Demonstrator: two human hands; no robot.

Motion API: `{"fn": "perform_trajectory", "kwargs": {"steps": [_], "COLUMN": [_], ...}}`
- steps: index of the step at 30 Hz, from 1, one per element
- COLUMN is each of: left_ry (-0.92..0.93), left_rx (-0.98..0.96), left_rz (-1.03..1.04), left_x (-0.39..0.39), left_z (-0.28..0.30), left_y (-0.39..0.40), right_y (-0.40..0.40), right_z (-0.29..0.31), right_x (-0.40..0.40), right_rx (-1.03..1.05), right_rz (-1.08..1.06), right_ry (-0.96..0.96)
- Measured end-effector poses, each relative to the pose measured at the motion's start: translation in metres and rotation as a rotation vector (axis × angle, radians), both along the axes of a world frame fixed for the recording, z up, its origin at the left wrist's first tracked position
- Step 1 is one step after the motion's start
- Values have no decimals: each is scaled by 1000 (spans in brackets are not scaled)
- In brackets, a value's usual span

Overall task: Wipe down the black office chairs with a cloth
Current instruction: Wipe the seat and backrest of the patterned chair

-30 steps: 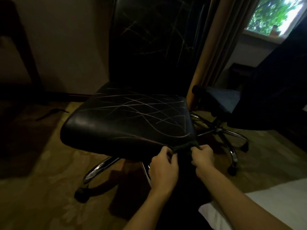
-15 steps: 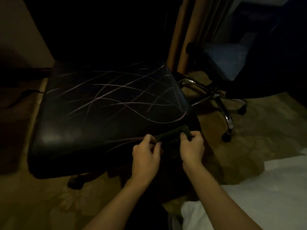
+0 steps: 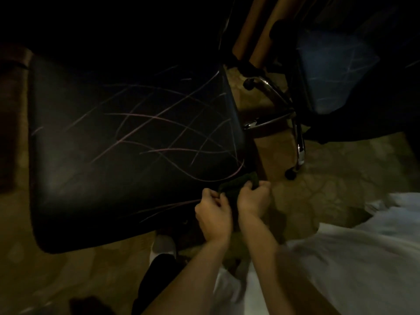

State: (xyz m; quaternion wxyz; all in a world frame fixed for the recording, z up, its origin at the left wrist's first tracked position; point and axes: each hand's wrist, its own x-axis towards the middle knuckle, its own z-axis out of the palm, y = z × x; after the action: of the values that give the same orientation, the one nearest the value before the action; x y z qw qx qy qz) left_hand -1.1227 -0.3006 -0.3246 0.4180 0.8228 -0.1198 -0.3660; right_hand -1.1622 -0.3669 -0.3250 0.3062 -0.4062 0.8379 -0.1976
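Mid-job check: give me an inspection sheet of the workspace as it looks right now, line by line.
Surface: near chair seat, black and glossy, crossed by many thin pale streaks.
Job's things: dark cloth, bunched at the seat's front right corner; second chair stands to the right, with a chrome base.
Clutter: white fabric at lower right.
Grippers: left hand and right hand both pinch the cloth, close together.
Cables: nothing seen.
Surroundings: dim room, patterned carpet, curtain behind the chairs, the person's white shoe under the seat's front edge.
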Motion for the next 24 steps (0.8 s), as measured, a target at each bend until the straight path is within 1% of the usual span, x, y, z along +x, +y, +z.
{"fn": "perform_trajectory", "kwargs": {"steps": [3,6,8,12,14,17,21,24], "left_ry": [-12,9,-2,-106,-120,-69,62,52], "left_rx": [58,94,111,139,153,118,125,87], "left_rz": [-12,26,58,164,180,152,67,64], "left_x": [12,32,50,93,104,96,63,46], "left_z": [-1,5,12,19,18,16,15,10], "left_y": [12,27,42,78,90,85,49,36], "right_y": [12,32,50,85,97,91,59,50], "right_z": [6,5,3,0,-2,-5,-1,-2], "right_x": [20,42,58,97,104,90,50,32], "right_rx": [0,36,78,166,174,133,64,32], "right_rz": [-62,-103,-62,43,96,115,70,135], "right_ry": [40,8,-9,-43,-44,-32,24,49]}}
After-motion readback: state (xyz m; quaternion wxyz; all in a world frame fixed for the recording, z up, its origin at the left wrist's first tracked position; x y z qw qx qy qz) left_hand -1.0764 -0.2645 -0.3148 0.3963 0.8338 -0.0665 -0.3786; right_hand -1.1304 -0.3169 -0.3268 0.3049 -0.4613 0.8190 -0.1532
